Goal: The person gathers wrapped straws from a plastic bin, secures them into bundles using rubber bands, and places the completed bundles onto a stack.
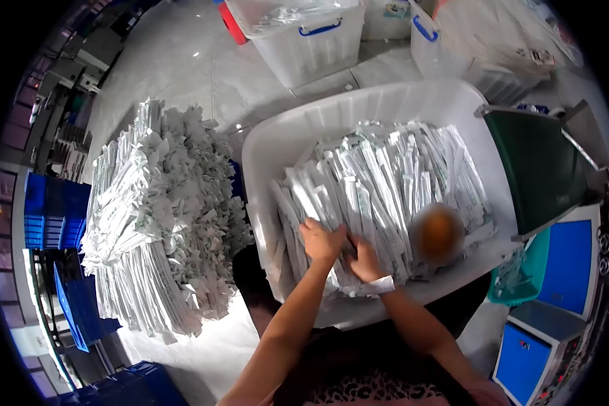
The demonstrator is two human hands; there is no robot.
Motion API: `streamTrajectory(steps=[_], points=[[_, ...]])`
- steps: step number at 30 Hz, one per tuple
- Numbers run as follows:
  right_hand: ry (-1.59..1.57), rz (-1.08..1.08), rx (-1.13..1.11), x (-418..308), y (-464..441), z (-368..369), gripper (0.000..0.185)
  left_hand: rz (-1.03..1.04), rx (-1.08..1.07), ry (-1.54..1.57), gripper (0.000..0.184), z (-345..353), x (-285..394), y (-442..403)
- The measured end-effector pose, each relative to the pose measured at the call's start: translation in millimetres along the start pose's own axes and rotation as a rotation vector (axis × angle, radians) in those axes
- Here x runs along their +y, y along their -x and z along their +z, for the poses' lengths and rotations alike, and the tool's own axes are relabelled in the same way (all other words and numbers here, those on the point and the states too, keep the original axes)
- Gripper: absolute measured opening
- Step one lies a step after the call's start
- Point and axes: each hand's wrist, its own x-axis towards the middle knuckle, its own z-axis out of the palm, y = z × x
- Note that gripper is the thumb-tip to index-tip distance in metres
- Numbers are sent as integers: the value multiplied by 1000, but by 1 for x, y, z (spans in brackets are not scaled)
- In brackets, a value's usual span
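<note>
Long thin silvery-white packets [386, 169] lie in rows inside a large white plastic tub [264, 145]. My left hand [322, 241] is on the packets at the tub's near left part, its fingers bent over some of them. Close beside it on the right, my right hand [364, 260] has its fingers curled among the packets, with a white band at the wrist. The fingertips of my right hand are partly hidden. A blurred orange-brown round patch [440, 234] covers some packets to the right.
Left of the tub stands a tall pile of similar packets [162, 223]. Behind are white bins [311, 47] with blue handles. A dark green seat [534, 169] adjoins the tub's right side, near a teal basket [521, 277] and blue-fronted cabinets [568, 264]. Blue crates [55, 210] stand far left.
</note>
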Motion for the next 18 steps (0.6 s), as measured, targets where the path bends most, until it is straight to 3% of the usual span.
streamTrajectory(steps=[2, 4, 5, 7, 9, 11, 12, 13, 15, 16, 17, 18], points=[[-195, 187, -121, -11, -9, -1, 46, 77, -5, -24, 75, 7, -1, 4], [-282, 197, -184, 8, -14, 22, 53, 96, 84, 76, 77, 10, -16, 1], [-249, 126, -124, 15, -13, 36, 56, 27, 94, 197, 81, 3, -17, 2], [-219, 304, -261, -28, -20, 18, 58, -101, 7, 268, 83, -18, -23, 0], [-257, 298, -297, -42, -26, 6, 61, -153, -58, 305, 83, -24, -31, -8], [-302, 280, -340, -49, -26, 12, 63, -270, -280, 437, 80, -27, -41, -22], [-222, 190, -282, -52, -22, 18, 62, -305, -339, 555, 69, -25, -46, -28], [-136, 106, -222, -54, -18, 23, 61, -295, -337, 539, 69, -26, -54, -29], [-114, 52, -185, -72, -7, 18, 60, -435, -534, 1023, 59, -47, -43, -13], [37, -32, -148, -82, -1, 15, 59, -433, -516, 1097, 47, -49, -44, -10], [189, -115, -116, -89, 6, 13, 58, -428, -521, 1090, 47, -52, -44, -4], [153, -154, -104, -93, 13, 13, 57, -347, -584, 1187, 41, -57, -46, 2]])
